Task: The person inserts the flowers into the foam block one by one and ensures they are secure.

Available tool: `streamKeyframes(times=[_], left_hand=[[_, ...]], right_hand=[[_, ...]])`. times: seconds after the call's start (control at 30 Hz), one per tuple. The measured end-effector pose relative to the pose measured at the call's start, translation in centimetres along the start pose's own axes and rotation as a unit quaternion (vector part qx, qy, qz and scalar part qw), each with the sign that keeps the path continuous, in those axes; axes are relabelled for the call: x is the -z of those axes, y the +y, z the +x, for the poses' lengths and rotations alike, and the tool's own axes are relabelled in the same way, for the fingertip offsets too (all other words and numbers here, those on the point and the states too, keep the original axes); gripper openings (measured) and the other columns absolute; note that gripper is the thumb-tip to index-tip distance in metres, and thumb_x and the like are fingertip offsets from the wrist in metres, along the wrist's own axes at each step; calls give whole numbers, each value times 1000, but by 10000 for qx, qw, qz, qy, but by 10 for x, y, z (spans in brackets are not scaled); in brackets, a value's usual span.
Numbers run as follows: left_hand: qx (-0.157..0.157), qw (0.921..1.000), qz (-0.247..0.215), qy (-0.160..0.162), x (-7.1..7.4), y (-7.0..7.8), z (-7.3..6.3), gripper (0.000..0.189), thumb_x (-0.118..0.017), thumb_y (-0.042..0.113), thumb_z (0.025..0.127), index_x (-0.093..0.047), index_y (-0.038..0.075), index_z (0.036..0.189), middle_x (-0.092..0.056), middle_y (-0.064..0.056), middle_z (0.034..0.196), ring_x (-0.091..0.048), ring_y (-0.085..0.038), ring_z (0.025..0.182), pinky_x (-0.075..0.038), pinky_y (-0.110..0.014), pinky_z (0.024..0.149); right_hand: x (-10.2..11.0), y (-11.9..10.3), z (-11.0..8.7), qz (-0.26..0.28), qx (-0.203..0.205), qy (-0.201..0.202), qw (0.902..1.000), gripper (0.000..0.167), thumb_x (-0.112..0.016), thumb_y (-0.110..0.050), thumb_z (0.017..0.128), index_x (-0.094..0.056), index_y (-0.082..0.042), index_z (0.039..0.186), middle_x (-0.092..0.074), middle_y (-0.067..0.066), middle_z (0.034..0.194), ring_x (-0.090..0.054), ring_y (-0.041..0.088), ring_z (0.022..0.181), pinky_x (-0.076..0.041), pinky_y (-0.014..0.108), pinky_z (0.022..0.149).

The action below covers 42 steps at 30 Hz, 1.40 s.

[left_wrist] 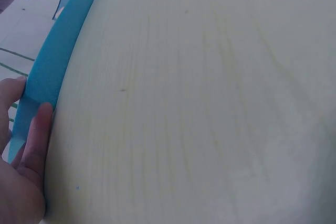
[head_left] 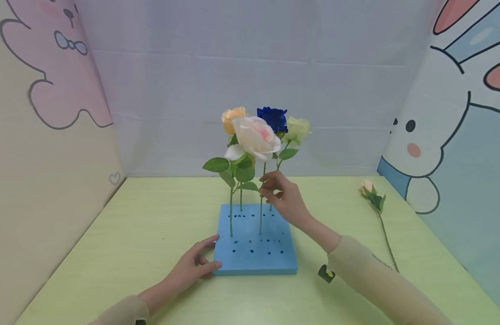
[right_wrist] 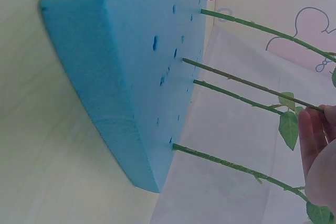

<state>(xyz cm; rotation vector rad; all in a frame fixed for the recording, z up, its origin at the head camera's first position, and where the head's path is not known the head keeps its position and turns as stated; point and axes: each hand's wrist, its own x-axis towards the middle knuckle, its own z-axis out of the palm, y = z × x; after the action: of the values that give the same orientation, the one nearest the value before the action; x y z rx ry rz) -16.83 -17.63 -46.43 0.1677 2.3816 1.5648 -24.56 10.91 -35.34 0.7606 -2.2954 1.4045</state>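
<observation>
A blue foam block (head_left: 254,262) with several small holes lies on the table, and artificial roses stand in it. My right hand (head_left: 284,198) pinches a thin brownish stem (right_wrist: 252,85) between thumb and fingers; its lower end meets the block. Which bloom it carries is hidden behind the pale pink rose (head_left: 256,137). Around it are an orange rose (head_left: 232,118), a dark blue rose (head_left: 273,119) and a pale green rose (head_left: 297,131). My left hand (head_left: 191,264) rests against the block's left edge, index finger extended, thumb at the near corner.
A peach rose (head_left: 368,186) with a long stem lies on the table at the right. A small dark piece (head_left: 326,273) is beside the right sleeve. White cloth (head_left: 250,85) hangs behind, with cartoon-printed panels (head_left: 477,149) at both sides.
</observation>
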Motion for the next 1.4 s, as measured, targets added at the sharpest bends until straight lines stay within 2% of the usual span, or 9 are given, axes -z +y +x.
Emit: streamKeyframes(times=[0.23,0.33,0.57,0.77,0.83,1.0,1.07,1.3,1.4], left_hand=[[0,10000,15,2,0,2,2,76,-80,34,82,-43,31,149,-46,-12,149,-60,-17,79,-57,-24,68],[12,10000,80,7,0,1,2,76,-79,35,82,-43,31,149,-47,-12,149,-61,-17,78,-56,-25,68],[-15,9999,113,-1,0,0,3,75,-79,35,83,-43,32,149,-47,-12,149,-62,-17,77,-56,-25,67],[-54,10000,56,2,0,1,3,75,-79,33,83,-43,31,149,-47,-13,148,-62,-17,75,-56,-25,67],[-30,10000,50,21,0,2,3,75,-79,32,83,-43,31,149,-47,-12,148,-62,-17,75,-56,-25,67],[83,9999,118,63,0,3,-1,75,-79,33,83,-43,32,148,-47,-11,148,-61,-17,76,-56,-25,66],[122,9999,97,53,0,4,-2,75,-79,32,83,-43,32,148,-47,-11,148,-61,-17,76,-56,-25,66],[-65,10000,16,-49,2,4,-3,75,-78,29,84,-42,27,150,-44,-17,150,-62,-17,75,-57,-25,66],[-159,9998,-66,-78,3,3,-2,75,-78,25,85,-41,24,151,-43,-21,151,-63,-17,73,-57,-25,66]], right_hand=[[2,1,-1,24,-65,-12,10000,19,-65,-7,95,-61,-6,113,-74,12,94,-71,22,79,-58,25,64],[1,2,-3,103,-223,-46,9997,18,-64,-7,95,-61,-6,112,-73,12,96,-71,29,82,-59,26,64],[0,5,-5,62,-334,-31,9994,15,-64,-9,95,-64,-9,110,-74,10,98,-70,21,81,-59,27,65],[1,4,-5,174,-245,-57,9995,14,-65,-8,95,-64,-8,109,-74,11,98,-70,34,84,-60,33,66],[1,3,-5,184,-238,-74,9995,14,-64,-8,95,-64,-8,109,-73,10,98,-70,31,84,-61,36,66],[0,2,-6,142,-227,-100,9996,13,-65,-7,94,-64,-9,107,-74,9,96,-69,11,80,-60,40,66],[0,2,-6,149,-224,-98,9996,12,-65,-7,94,-64,-9,106,-74,9,97,-68,10,80,-61,41,66],[-2,2,-7,197,-204,-112,9995,12,-64,-6,95,-65,-6,106,-74,12,98,-71,27,83,-60,36,66],[-3,2,-6,208,-216,-166,9994,12,-63,-7,96,-64,-6,107,-74,13,98,-71,27,84,-61,36,67]])
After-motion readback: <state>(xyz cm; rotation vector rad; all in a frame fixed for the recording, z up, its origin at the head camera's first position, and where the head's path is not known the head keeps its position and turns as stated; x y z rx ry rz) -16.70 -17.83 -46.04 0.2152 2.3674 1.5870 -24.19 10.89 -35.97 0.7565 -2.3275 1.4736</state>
